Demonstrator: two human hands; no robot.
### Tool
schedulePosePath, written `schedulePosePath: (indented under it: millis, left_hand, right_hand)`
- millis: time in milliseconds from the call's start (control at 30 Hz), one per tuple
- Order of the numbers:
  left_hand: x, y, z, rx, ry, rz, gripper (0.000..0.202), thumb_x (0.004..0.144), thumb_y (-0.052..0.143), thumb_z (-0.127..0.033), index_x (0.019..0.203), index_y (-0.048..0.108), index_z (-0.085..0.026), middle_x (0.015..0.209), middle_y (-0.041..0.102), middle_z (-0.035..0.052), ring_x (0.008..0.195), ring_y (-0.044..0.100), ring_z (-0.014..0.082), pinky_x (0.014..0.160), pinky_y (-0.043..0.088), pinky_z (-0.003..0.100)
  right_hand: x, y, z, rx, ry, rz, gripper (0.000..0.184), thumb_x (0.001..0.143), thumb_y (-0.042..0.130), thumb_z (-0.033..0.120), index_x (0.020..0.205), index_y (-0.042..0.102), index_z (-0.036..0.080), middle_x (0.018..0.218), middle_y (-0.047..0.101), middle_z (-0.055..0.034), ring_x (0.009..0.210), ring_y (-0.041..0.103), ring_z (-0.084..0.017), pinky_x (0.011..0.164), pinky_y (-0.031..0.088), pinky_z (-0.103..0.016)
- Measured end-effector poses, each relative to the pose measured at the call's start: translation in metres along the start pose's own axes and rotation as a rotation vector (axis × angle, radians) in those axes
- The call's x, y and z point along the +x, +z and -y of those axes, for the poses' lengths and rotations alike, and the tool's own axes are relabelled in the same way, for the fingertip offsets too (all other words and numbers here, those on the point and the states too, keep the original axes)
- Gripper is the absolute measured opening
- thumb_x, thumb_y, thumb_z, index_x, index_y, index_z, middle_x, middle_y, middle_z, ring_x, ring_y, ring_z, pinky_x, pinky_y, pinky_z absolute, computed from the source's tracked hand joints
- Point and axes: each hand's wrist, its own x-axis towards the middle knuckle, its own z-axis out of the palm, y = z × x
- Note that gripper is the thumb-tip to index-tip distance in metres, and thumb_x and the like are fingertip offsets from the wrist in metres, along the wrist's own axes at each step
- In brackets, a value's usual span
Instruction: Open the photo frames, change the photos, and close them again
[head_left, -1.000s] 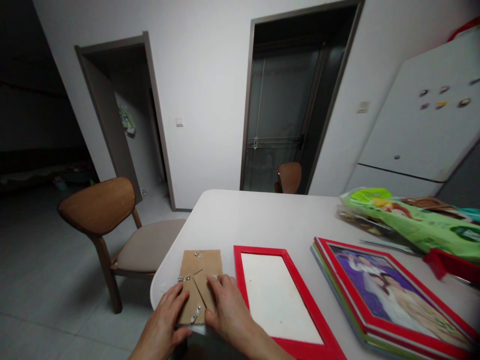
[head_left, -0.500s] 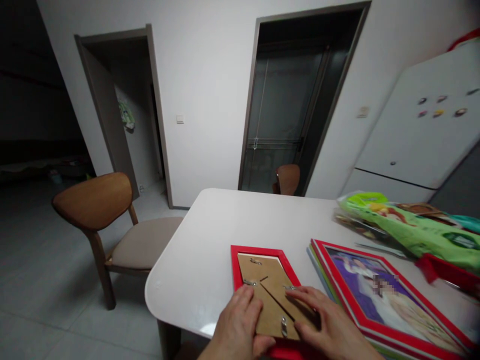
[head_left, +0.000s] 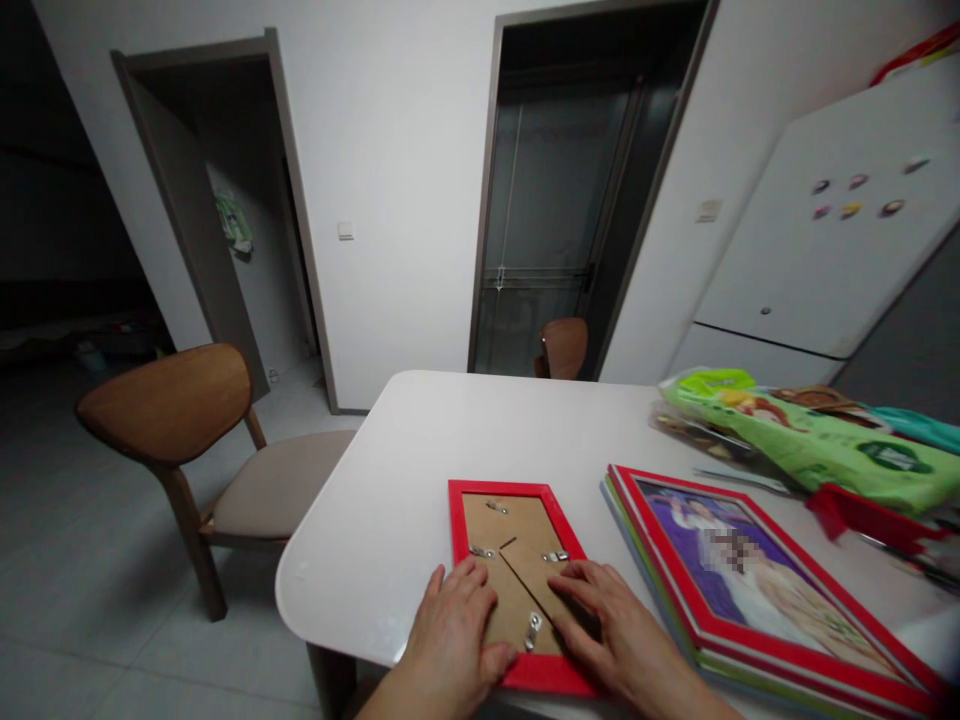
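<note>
A red picture frame (head_left: 459, 530) lies face down on the table's near edge, with a brown backing board (head_left: 517, 520) set inside its rim. Metal turn clips show at the board's edges, among them a right clip (head_left: 555, 556) and a near clip (head_left: 533, 632). A dark slanting line, like a stand strut or slot, crosses the board. Flat on the board's left side rests my left hand (head_left: 450, 635), fingers extended. My right hand (head_left: 619, 630) touches the right side, fingers apart and slightly bent, just below the right clip. Neither hand grips anything.
Right of my hands is a stack of picture frames, the top red frame (head_left: 690, 590) holding a photo. Behind it lie a green plastic package (head_left: 817, 430) and a red object (head_left: 862, 515) on the white table (head_left: 360, 560). A wooden chair (head_left: 172, 400) stands at left.
The backing board, which sat askew with a white edge showing at its top, now lies level inside the red frame. Both hands have shifted slightly, and the view has moved a little right.
</note>
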Motion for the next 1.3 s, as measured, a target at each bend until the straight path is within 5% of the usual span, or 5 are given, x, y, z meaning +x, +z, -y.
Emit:
schedulePosePath:
  millis: [167, 300, 800, 1133, 1300]
  left_hand:
    - [-0.001, 0.011, 0.0, -0.025, 0.06, -0.023, 0.054, 0.051, 0.071, -0.046, 0.094, 0.054, -0.018, 0.125, 0.042, 0.0118, 0.114, 0.036, 0.0266, 0.098, 0.02, 0.046]
    - [-0.002, 0.014, 0.007, -0.019, 0.074, -0.01, 0.044, 0.056, 0.068, -0.046, 0.087, 0.054, -0.018, 0.124, 0.043, 0.01, 0.116, 0.036, 0.0244, 0.098, 0.02, 0.046]
    - [-0.009, 0.001, 0.007, -0.025, 0.094, 0.04, 0.034, 0.06, 0.068, -0.035, 0.086, 0.055, -0.017, 0.123, 0.045, 0.0112, 0.115, 0.037, 0.0234, 0.099, 0.02, 0.045]
    - [-0.009, 0.008, 0.018, -0.07, 0.105, 0.019, 0.04, 0.05, 0.075, -0.034, 0.08, 0.054, -0.019, 0.122, 0.046, 0.0084, 0.113, 0.038, 0.0241, 0.097, 0.022, 0.045]
    - [-0.01, 0.009, 0.021, -0.098, 0.11, 0.009, 0.04, 0.051, 0.075, -0.034, 0.082, 0.054, -0.018, 0.119, 0.048, 0.0072, 0.111, 0.04, 0.0229, 0.098, 0.022, 0.041]
  right_hand:
    - [0.019, -0.003, -0.008, -0.133, 0.048, -0.1, 0.03, 0.077, 0.037, 0.024, 0.095, 0.061, 0.016, 0.092, 0.054, -0.0103, 0.087, 0.047, -0.021, 0.08, 0.037, -0.033]
    - [0.024, 0.001, -0.014, -0.181, 0.03, -0.071, 0.03, 0.078, 0.036, 0.023, 0.086, 0.064, 0.017, 0.093, 0.054, -0.0105, 0.086, 0.047, -0.02, 0.079, 0.038, -0.033]
    - [0.005, 0.002, -0.02, -0.125, 0.081, -0.049, 0.04, 0.08, 0.033, 0.028, 0.111, 0.051, 0.012, 0.116, 0.047, -0.0144, 0.106, 0.042, -0.022, 0.092, 0.032, -0.037]
    - [0.056, 0.026, 0.048, -0.029, -0.138, 0.018, 0.026, 0.079, 0.039, 0.022, 0.082, 0.064, 0.019, 0.084, 0.058, -0.0061, 0.082, 0.05, -0.016, 0.074, 0.037, -0.028]
    - [0.07, 0.04, 0.049, -0.03, -0.128, -0.016, 0.023, 0.078, 0.041, 0.023, 0.076, 0.064, 0.019, 0.077, 0.059, -0.0045, 0.077, 0.05, -0.015, 0.072, 0.036, -0.027]
